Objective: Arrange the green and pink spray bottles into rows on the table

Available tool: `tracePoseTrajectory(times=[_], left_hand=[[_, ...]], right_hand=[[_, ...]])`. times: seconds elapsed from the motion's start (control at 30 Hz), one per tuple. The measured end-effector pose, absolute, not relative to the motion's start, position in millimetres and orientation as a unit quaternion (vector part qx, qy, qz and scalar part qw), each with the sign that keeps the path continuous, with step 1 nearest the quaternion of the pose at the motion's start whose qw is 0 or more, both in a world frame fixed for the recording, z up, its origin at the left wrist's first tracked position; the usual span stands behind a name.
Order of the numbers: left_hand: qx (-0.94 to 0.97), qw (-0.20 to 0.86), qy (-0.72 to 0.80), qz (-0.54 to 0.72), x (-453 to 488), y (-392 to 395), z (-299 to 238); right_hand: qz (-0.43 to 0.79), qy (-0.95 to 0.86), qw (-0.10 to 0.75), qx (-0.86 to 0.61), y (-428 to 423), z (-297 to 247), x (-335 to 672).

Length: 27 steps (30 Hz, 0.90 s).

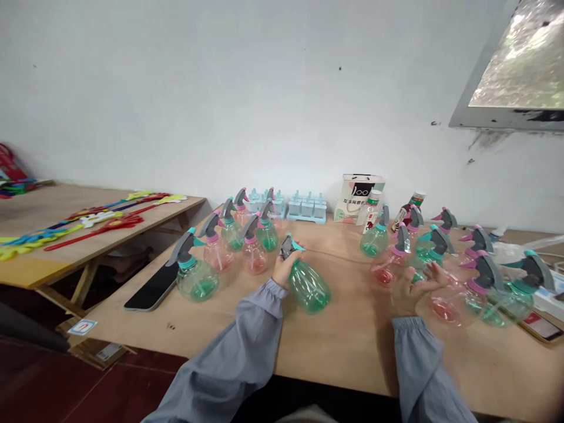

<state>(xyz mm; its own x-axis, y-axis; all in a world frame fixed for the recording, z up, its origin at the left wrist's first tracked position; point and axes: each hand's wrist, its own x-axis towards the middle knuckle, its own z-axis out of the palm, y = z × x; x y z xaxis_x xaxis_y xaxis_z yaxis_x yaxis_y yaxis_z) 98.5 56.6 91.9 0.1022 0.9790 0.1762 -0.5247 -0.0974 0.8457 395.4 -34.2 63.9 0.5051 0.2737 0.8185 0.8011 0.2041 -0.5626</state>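
Note:
My left hand (284, 265) is closed around the neck of a clear green spray bottle (312, 288) with a grey and teal trigger head. The bottle tilts, its base toward the right and front, above or against the table. Over at the right, my right hand (410, 292) has its fingers apart and nothing held in them. Around it stand a pink spray bottle (450, 302), another pink spray bottle (382, 270) and a green spray bottle (434, 249), partly overlapped by the hand. Several more pink and green spray bottles are grouped on the left, one green spray bottle (198, 281) nearest the front.
A black phone (152, 288) lies at the table's left edge; another phone (544, 326) is at the far right. Along the wall stand light blue popsicle molds (307, 208), a paper bag (348, 202) and two labelled bottles. Colourful hand-shaped strips (101, 220) cover the left table.

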Motion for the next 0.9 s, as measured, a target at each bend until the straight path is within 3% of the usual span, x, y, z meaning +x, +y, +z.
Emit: tracePoseTrajectory(times=[0.43,0.9], left_hand=[[0.463,0.701,0.124,0.527,90,34,105],[0.474,0.657,0.151,0.567,91,38,102]], right_hand=[[-0.229,-0.423,0.64,-0.599,11,33,417],[-0.224,-0.473,0.618,-0.586,11,25,394]])
